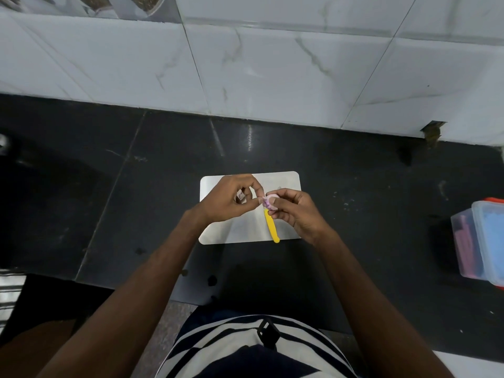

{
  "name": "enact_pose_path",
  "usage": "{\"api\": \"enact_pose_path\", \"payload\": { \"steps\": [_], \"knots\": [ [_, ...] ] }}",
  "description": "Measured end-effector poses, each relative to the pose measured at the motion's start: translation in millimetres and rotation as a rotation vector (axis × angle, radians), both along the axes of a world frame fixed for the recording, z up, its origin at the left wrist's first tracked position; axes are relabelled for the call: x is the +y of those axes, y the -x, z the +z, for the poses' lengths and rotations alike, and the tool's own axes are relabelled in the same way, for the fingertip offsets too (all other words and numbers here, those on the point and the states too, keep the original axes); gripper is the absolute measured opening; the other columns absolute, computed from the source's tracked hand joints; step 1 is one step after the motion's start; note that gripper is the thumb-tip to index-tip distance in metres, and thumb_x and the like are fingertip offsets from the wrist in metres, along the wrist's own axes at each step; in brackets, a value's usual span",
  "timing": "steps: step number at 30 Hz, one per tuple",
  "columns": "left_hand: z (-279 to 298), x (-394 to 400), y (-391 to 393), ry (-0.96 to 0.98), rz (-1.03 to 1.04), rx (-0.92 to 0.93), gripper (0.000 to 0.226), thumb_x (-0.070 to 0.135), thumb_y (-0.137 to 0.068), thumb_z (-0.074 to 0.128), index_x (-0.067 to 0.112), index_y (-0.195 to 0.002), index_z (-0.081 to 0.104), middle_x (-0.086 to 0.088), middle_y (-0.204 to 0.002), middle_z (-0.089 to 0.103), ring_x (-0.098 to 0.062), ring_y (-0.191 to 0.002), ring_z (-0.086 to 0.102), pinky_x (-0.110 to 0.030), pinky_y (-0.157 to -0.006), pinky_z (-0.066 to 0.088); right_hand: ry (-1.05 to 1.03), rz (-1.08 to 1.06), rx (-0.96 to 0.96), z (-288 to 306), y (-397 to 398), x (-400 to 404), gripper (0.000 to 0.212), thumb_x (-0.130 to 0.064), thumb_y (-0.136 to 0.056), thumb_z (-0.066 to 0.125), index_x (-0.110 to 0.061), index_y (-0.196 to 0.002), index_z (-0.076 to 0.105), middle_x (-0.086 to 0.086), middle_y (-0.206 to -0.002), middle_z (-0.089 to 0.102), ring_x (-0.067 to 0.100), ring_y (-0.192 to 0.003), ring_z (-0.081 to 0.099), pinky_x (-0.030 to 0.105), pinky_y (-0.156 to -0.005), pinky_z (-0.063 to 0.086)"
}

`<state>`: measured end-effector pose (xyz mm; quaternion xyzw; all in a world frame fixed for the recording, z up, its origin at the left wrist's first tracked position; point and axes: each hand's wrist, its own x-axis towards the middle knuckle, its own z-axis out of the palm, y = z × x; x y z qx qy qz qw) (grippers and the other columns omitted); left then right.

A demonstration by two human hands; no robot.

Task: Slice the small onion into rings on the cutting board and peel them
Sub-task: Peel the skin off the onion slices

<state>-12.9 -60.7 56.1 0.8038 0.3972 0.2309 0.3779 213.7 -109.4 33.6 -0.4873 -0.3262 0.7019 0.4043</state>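
A small purple-and-white onion piece is held above the white cutting board. My right hand grips it from the right with thumb and fingers. My left hand pinches the onion's left edge, where a bit of skin sticks out. A knife with a yellow handle lies on the board beneath my right hand, handle toward me; its blade is hidden by my hands. A small pale scrap shows on the board through my left fingers.
The board rests on a dark stone counter against a white marble-tiled wall. A clear plastic box with an orange lid beneath stands at the right edge. The counter's front edge lies near my striped shirt.
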Motion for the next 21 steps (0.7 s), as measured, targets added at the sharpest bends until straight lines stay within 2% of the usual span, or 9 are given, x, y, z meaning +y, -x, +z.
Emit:
{"api": "enact_pose_path", "payload": {
  "steps": [3,6,8,10,13,15,19,21],
  "knots": [
    [-3,-4,-4,-0.059,0.025,-0.031,0.01,0.009,-0.092,0.078,0.017,-0.097,0.075,0.007,-0.099,0.072,-0.017,-0.078,0.072,-0.04,-0.068,0.059,0.098,-0.062,0.091,1,6,-1,0.014,-0.007,-0.096,0.071,-0.001,-0.109,0.074,0.016,-0.094,0.075,0.022,-0.073,0.072,0.025,-0.067,0.061],
    [-5,-11,-9,-0.1,0.096,-0.095,0.014,0.001,-0.087,0.079,0.013,-0.089,0.072,0.002,-0.104,0.078,-0.015,-0.089,0.074,-0.022,-0.066,0.057,0.197,-0.156,0.165,2,11,0,0.013,-0.009,-0.096,0.072,-0.001,-0.106,0.075,0.013,-0.087,0.076,0.017,-0.068,0.071,0.022,-0.063,0.06],
    [-8,-17,-11,-0.102,0.145,-0.124,0.015,0.002,-0.087,0.08,0.014,-0.087,0.071,0.002,-0.106,0.081,-0.013,-0.095,0.077,-0.024,-0.06,0.059,0.24,-0.186,0.144,1,12,0,0.017,-0.015,-0.095,0.075,-0.002,-0.106,0.075,0.011,-0.084,0.075,0.014,-0.066,0.069,0.022,-0.062,0.06],
    [-12,-20,-11,-0.117,0.18,-0.136,0.01,0.007,-0.089,0.082,0.012,-0.091,0.074,0.006,-0.103,0.081,-0.011,-0.093,0.077,-0.027,-0.059,0.061,0.253,-0.203,0.112,-2,12,0,0.024,-0.017,-0.092,0.078,0.0,-0.109,0.074,0.012,-0.084,0.073,0.013,-0.067,0.067,0.022,-0.062,0.06],
    [-15,-22,-13,-0.129,0.23,-0.123,0.024,0.02,-0.088,0.09,0.014,-0.108,0.077,0.009,-0.1,0.079,-0.012,-0.084,0.076,-0.017,-0.056,0.055,0.237,-0.186,0.078,-8,10,2,0.029,-0.017,-0.091,0.08,0.003,-0.112,0.075,0.017,-0.093,0.073,0.014,-0.07,0.066,0.023,-0.065,0.06],
    [-15,-22,-13,-0.102,0.248,-0.119,0.032,0.025,-0.086,0.093,0.014,-0.112,0.078,0.009,-0.099,0.08,-0.01,-0.083,0.075,-0.011,-0.058,0.05,0.219,-0.148,0.051,-9,7,3,0.032,-0.017,-0.091,0.08,0.005,-0.114,0.074,0.018,-0.096,0.074,0.016,-0.073,0.067,0.024,-0.067,0.06],
    [-11,-17,-10,-0.031,0.177,-0.114,0.032,0.027,-0.085,0.093,0.015,-0.111,0.079,0.008,-0.098,0.08,-0.013,-0.083,0.074,-0.02,-0.068,0.056,0.158,-0.029,-0.04,-6,-2,8,0.03,-0.018,-0.092,0.079,0.002,-0.115,0.076,0.015,-0.098,0.077,0.016,-0.077,0.069,0.025,-0.072,0.06],
    [-9,-13,-9,0.035,0.125,-0.091,0.031,0.027,-0.086,0.092,0.016,-0.112,0.078,0.009,-0.097,0.078,-0.013,-0.083,0.072,-0.016,-0.071,0.052,0.118,0.03,-0.102,-1,-5,10,0.028,-0.015,-0.092,0.079,0.002,-0.114,0.076,0.014,-0.099,0.077,0.017,-0.081,0.071,0.026,-0.076,0.061]
  ]
}}
